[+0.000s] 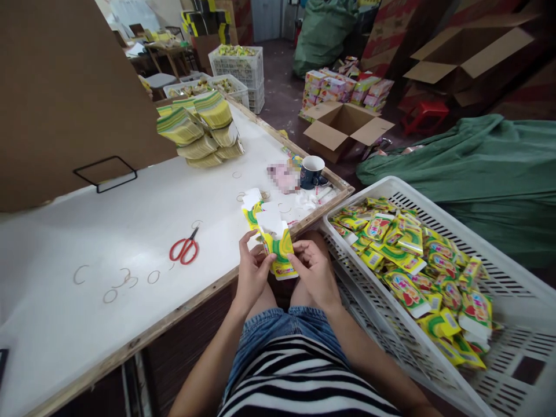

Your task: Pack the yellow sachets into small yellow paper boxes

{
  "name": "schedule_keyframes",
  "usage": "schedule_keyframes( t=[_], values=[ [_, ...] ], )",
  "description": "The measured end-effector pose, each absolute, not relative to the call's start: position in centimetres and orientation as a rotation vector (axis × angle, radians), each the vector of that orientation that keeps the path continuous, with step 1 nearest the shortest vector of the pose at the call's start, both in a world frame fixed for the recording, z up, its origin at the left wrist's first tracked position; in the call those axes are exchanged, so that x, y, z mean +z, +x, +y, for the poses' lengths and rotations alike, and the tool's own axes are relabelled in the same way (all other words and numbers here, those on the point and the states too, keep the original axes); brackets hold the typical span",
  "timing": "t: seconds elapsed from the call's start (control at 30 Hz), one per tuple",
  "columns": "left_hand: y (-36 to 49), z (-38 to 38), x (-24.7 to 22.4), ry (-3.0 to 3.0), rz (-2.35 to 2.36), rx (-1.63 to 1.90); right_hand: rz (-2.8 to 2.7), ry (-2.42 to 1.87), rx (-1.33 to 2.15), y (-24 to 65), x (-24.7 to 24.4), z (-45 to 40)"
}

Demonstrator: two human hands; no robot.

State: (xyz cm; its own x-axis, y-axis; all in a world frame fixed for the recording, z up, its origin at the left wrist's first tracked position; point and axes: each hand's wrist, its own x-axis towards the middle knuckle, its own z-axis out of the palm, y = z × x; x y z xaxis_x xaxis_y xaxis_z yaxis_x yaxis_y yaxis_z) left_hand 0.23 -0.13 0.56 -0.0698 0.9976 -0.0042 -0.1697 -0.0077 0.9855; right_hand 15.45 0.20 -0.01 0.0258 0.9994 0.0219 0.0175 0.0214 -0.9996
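Between my two hands, above my lap at the table's edge, is a yellow and green printed carton (280, 246) with white flaps standing up at its top. My left hand (253, 263) pinches its left side between thumb and fingers. On the other side, my right hand (315, 269) grips the lower right edge, thumb in front. Just behind it, another flat carton (251, 215) with white flaps lies on the table. To my right, a white plastic crate (393, 185) holds many small yellow-green cartons (406, 289).
Red-handled scissors (185, 249) and several loose rubber bands (153, 277) lie on the white table (130, 324). Stacked flat cartons (200, 130) stand farther back. A dark mug (310, 174) sits near the table corner. Beyond are an open cardboard box (343, 127) and green sacks (469, 174).
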Motion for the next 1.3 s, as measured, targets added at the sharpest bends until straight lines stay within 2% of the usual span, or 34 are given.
schedule_keyframes(
  t=[0.2,0.37,0.6,0.83,0.93,1.0,1.17,1.3],
  values=[
    [-1.4,-0.3,2.3,1.121,0.921,1.106,-1.398,-0.945,1.376,17.1,0.1,1.2],
    [-1.9,-0.7,2.8,1.051,0.796,1.017,-1.494,-0.915,1.453,18.3,0.6,1.8],
    [-1.8,-0.8,2.2,1.006,0.816,0.971,-1.566,-0.995,1.206,18.1,0.8,2.2],
    [-1.8,-0.7,1.7,1.160,0.996,1.004,-1.476,-0.998,1.121,17.9,1.1,2.4],
    [-1.5,-0.9,1.3,1.231,1.107,1.011,-1.548,-1.022,1.237,18.2,1.3,2.5],
    [-1.3,-0.9,1.1,1.251,1.099,1.022,-1.635,-1.088,1.303,18.1,1.0,2.5],
    [-1.0,-0.9,0.9,1.247,0.986,1.015,-1.797,-1.326,1.065,17.9,0.2,2.5],
    [-0.9,-0.9,1.0,1.188,0.931,1.014,-1.876,-1.346,1.025,17.7,0.2,2.4]
  ],
)
